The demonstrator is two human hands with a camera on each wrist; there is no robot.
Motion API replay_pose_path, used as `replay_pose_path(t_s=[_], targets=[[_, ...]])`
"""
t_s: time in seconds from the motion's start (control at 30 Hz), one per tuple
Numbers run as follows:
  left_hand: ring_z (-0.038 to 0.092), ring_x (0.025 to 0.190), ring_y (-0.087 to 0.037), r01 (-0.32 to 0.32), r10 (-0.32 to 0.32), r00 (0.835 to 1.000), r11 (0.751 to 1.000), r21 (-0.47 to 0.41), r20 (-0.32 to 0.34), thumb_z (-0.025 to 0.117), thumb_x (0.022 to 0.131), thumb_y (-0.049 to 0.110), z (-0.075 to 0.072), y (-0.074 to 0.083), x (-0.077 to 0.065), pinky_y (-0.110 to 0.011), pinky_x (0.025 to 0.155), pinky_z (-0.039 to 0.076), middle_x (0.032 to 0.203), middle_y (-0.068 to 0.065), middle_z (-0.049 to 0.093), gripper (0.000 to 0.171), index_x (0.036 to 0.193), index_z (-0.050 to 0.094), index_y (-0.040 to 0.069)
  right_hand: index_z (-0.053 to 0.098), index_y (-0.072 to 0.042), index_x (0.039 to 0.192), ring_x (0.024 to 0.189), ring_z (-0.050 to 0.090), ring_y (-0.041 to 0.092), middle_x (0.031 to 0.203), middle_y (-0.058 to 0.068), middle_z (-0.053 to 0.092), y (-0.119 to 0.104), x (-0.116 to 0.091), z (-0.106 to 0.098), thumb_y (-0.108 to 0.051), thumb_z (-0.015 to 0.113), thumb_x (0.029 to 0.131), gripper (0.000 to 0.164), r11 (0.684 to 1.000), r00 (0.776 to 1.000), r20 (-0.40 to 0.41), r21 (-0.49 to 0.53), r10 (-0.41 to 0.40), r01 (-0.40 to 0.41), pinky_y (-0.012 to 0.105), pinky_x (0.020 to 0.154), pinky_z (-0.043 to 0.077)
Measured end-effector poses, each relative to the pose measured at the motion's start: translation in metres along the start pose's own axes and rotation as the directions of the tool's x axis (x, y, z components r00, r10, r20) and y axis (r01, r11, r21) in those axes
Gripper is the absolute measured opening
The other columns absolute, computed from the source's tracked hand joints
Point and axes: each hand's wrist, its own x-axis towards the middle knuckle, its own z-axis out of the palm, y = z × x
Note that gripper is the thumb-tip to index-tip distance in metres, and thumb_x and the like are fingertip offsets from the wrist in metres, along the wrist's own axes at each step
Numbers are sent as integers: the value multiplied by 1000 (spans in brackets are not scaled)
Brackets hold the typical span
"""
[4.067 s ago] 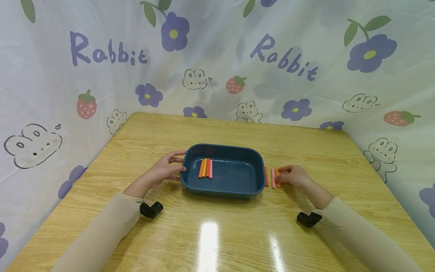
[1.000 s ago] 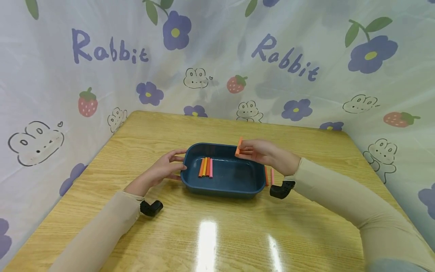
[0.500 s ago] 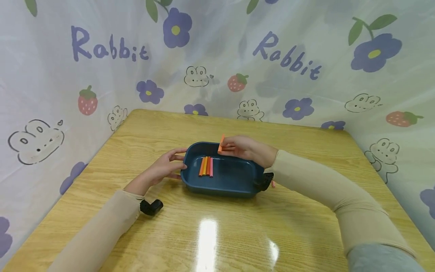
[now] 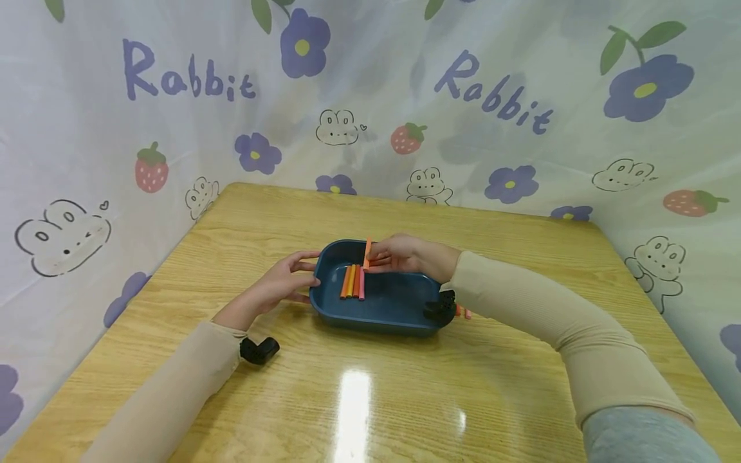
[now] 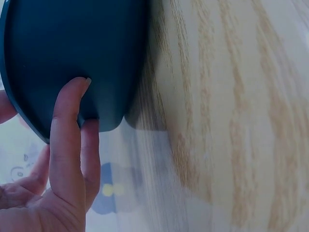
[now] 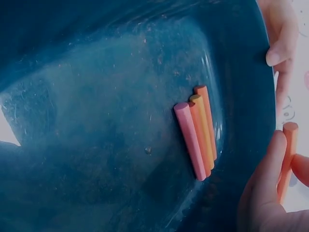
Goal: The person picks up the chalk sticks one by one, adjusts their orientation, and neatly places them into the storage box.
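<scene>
A dark blue rectangular box [image 4: 399, 299] sits on the table. My left hand [image 4: 286, 280] is at its left end, fingers extended and spread against the outer wall, one tip right at the rim. With my right hand [image 4: 399, 254] I pinch an orange chalk stick [image 6: 288, 154] between thumb and fingers, held upright over the box's back part. Below it in the box, toward the left end, pink chalk [image 6: 189, 140], orange chalk [image 4: 345, 283] and yellow-orange chalk [image 6: 205, 133] lie side by side in a row.
Just right of the box, a pink chalk stick [image 4: 467, 314] and a red-orange one [image 4: 458, 310] lie on the wooden table [image 4: 266, 411], mostly hidden by my right sleeve and wrist camera [image 4: 442, 308]. A printed cloth [image 4: 370, 83] surrounds the table's back and sides.
My right hand has picked up the orange chalk stick from the table right of the box and carried it left, over the row inside. My left hand has stayed at the box's left end.
</scene>
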Motion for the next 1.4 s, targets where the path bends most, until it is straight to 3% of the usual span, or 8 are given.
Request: replay_pose_path(t_s=[0.17, 0.4, 0.67, 0.97, 1.17, 1.4], targets=[[57, 102, -33, -3, 3, 1000, 1000, 0, 3, 54, 92, 4, 0, 0, 0, -44, 75, 54, 136, -27, 34, 60, 146, 27, 8, 54, 6, 96, 84, 56, 25, 99, 17, 51, 0, 3, -1, 8, 52, 88, 8, 999, 999, 16, -4, 32, -32, 41, 97, 41], [57, 101, -29, -4, 4, 1000, 1000, 5, -6, 54, 92, 4, 1, 1, 0, -45, 75, 54, 134, -27, 36, 59, 145, 27, 7, 43, 12, 127, 85, 56, 25, 100, 17, 50, 7, 8, -4, 8, 50, 90, 38, 987, 989, 43, -80, 141, -137, 32, 82, 53], [58, 100, -27, -5, 5, 1000, 1000, 11, 0, 53, 92, 4, 0, 1, 0, -45, 75, 54, 135, -27, 36, 59, 145, 27, 7, 53, 10, 104, 80, 58, 24, 95, 17, 52, 17, 19, -6, 9, 51, 89, 15, 975, 982, 0, -125, 187, -185, 32, 76, 55], [59, 99, -28, -7, 7, 1000, 1000, 10, 2, 55, 91, 5, 0, -1, 1, -44, 74, 54, 135, -27, 35, 60, 145, 27, 6, 41, 7, 125, 72, 62, 23, 95, 17, 53, 20, 26, 0, 6, 55, 88, 39, 951, 965, -61, -169, 253, -260, 30, 67, 55], [58, 101, -32, -10, 10, 1000, 1000, 3, 6, 56, 90, 5, -1, -1, 1, -44, 74, 54, 135, -27, 35, 61, 145, 28, 7, 34, 3, 131, 71, 63, 24, 96, 17, 53, 21, 27, 3, 7, 58, 87, 51, 947, 961, -86, -168, 264, -275, 30, 65, 56], [57, 102, -35, -4, 4, 1000, 1000, -7, 1, 56, 90, 5, -2, -2, 0, -45, 74, 54, 135, -27, 35, 62, 145, 28, 8, 44, 7, 124, 77, 62, 25, 94, 18, 54, 18, 26, 4, 7, 57, 87, 39, 946, 961, -56, -169, 271, -276, 33, 76, 54]])
